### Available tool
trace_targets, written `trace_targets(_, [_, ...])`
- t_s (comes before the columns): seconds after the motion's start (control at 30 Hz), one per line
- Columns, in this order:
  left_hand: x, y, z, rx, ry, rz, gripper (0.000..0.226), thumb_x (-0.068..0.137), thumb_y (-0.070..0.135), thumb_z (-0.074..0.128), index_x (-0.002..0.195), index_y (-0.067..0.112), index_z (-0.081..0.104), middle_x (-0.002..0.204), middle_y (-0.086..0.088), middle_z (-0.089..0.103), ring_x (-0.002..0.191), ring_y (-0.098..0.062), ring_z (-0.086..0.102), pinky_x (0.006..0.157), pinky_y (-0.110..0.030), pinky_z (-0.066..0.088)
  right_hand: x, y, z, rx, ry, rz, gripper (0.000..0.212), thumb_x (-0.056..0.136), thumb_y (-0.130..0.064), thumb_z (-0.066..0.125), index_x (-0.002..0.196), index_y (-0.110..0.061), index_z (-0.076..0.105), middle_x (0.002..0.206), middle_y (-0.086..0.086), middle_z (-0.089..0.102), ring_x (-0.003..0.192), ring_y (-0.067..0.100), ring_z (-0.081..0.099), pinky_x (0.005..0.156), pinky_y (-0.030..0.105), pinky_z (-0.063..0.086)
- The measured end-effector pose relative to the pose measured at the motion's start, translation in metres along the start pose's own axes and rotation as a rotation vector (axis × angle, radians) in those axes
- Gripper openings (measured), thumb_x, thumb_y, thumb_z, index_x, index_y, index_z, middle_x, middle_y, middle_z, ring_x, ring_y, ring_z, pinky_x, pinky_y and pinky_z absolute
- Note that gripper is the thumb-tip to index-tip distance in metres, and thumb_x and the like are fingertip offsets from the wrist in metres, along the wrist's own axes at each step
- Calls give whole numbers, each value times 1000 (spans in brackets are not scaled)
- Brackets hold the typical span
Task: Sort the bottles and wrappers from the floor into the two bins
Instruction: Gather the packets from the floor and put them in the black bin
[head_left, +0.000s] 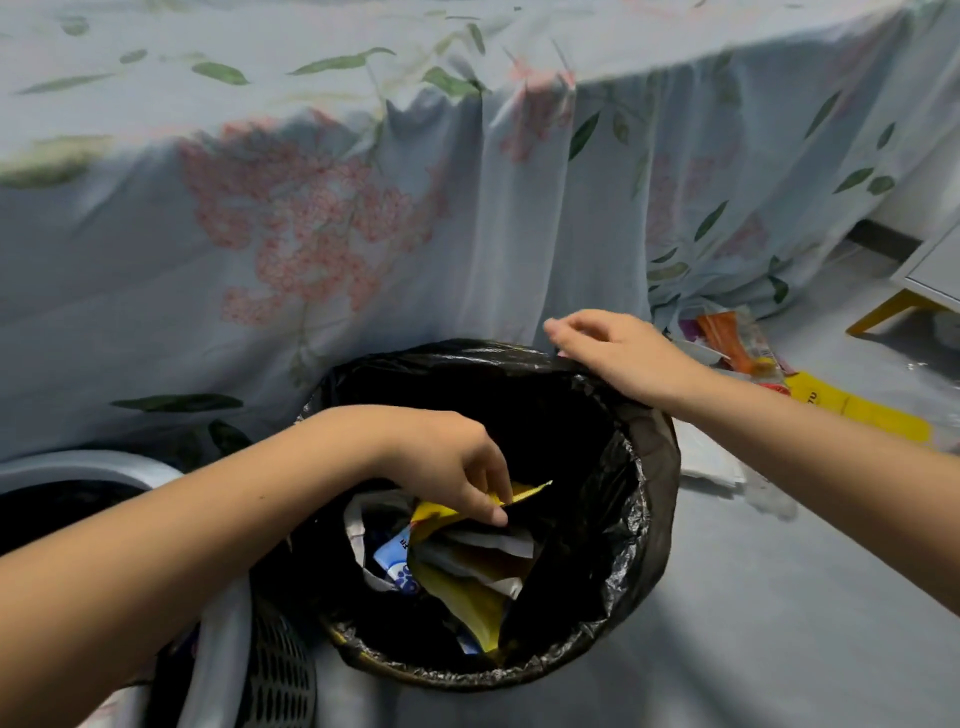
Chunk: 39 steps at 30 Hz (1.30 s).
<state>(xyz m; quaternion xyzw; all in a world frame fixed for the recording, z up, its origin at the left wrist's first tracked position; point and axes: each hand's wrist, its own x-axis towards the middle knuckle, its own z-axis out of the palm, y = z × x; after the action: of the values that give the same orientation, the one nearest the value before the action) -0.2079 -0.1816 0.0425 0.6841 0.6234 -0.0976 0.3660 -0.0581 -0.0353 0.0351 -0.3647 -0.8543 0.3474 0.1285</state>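
Left hand (457, 467) pinching yellow wrapper (519, 493) over open black-lined bin (649, 467); right hand (618, 353) relaxed at far rim, floor wrappers (727, 338) beyond, second bin (78, 467) left.

The single head view is looking steeply down and forward from close above a black-lined bin (644, 499) sitting at lower centre of the frame. A floral sheet (322, 197) is filling the upper half, and both forearms are entering from the bottom corners.
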Motion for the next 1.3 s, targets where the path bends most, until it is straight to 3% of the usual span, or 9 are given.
trace_targets(0.17, [-1, 1, 10, 91, 119, 43, 29, 90, 40, 58, 115, 29, 66, 100, 5, 71, 82, -7, 60, 81, -24, 50, 28, -8, 7, -133, -13, -45, 15, 79, -37, 73, 79, -22, 72, 78, -1, 71, 65, -4, 57, 58, -4, 34])
trace_targets(0.4, [-4, 3, 13, 125, 113, 38, 29, 91, 42, 55, 117, 32, 64, 106, 6, 69, 96, -13, 63, 87, -32, 51, 56, -3, 16, -23, 122, 9, 19, 80, -34, 72, 86, -16, 74, 84, 2, 71, 82, 12, 62, 74, 21, 41])
trace_targets(0.5, [-2, 5, 16, 139, 113, 29, 27, 90, 41, 55, 114, 32, 65, 106, 5, 69, 98, -14, 63, 87, -33, 51, 67, 6, 30, -13, -51, 67, 15, 83, -21, 68, 90, -9, 75, 91, 5, 73, 84, 10, 59, 78, 25, 46])
trace_targets(0.7, [-3, 6, 18, 116, 86, 28, 27, 91, 39, 55, 114, 31, 65, 108, 6, 68, 101, -13, 62, 88, -31, 50, 53, 20, 30, 89, -454, 265, 9, 89, 1, 55, 83, 1, 62, 72, 8, 61, 56, 12, 55, 50, 20, 46])
trace_targets(0.8, [-7, 3, 17, 159, 155, 16, 26, 89, 43, 55, 113, 35, 64, 105, 11, 69, 98, -13, 63, 87, -33, 52, 44, 38, 16, 291, -352, 354, 22, 96, -27, 54, 90, -10, 66, 51, -10, 60, 45, 2, 51, 42, 16, 39])
trace_targets(0.9, [-10, 7, 6, 191, 342, 25, 22, 87, 41, 54, 105, 35, 66, 100, 14, 70, 93, -9, 65, 83, -33, 53, 31, 89, -11, 362, -99, 474, 27, 96, -37, 51, 101, -15, 65, 81, -2, 66, 51, 7, 52, 43, 18, 42])
trace_targets(1.0, [-5, 26, -17, 143, 560, 100, 18, 86, 33, 56, 99, 31, 68, 99, 14, 70, 92, -9, 65, 82, -33, 52, 3, 153, -28, 132, 7, 591, 13, 93, -20, 57, 100, -11, 63, 96, 11, 66, 63, 17, 58, 54, 24, 48])
trace_targets(1.1, [18, 55, -35, 103, 682, 203, 20, 86, 32, 54, 97, 28, 69, 96, 9, 71, 92, -14, 65, 82, -35, 52, -22, 199, -27, -159, 28, 613, 18, 83, -12, 64, 100, -12, 67, 81, 6, 63, 68, 21, 57, 61, 24, 46])
trace_targets(1.3, [80, 83, -49, 185, 593, 129, 20, 87, 34, 53, 98, 27, 69, 101, 6, 71, 99, -20, 63, 82, -40, 53, -39, 227, -2, -651, -43, 380, 47, 78, -39, 70, 121, -25, 56, 122, -1, 58, 117, 20, 50, 92, 32, 45])
